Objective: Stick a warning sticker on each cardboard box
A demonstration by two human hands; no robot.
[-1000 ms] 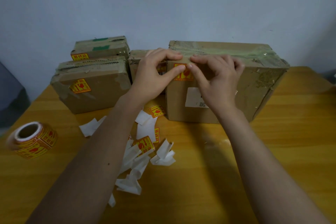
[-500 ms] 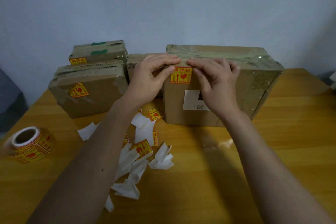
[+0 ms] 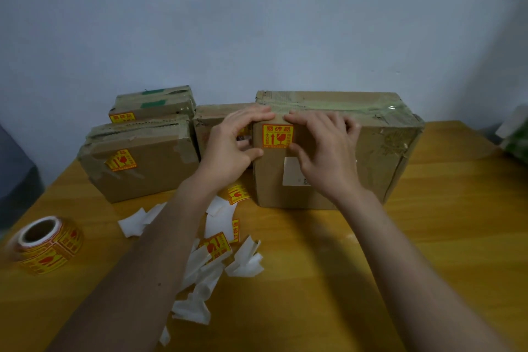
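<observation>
Pressing a warning sticker (image 3: 277,136) onto the front face of the large cardboard box (image 3: 357,157), near its upper left corner. The left hand (image 3: 233,146) sits at the box's left edge, fingers loosely curled, fingertips on the top edge just above the sticker and thumb at the side; it pinches nothing. The right hand (image 3: 325,151) lies flat against the front face just right of the sticker, fingers spread, covering part of a white label (image 3: 291,171).

To finish this step well, the sticker should be rubbed from its centre outward so that all four corners bond and no bubble remains, while the left hand braces the box against sliding back on the bench (image 3: 428,237).

The front left box (image 3: 137,163) and the rear box (image 3: 151,104) already carry stickers; the middle box (image 3: 217,117) is largely hidden, so its state cannot be told. The sticker roll (image 3: 47,244), loose stickers (image 3: 215,246) and torn backing paper (image 3: 245,261) lie on the bench.
</observation>
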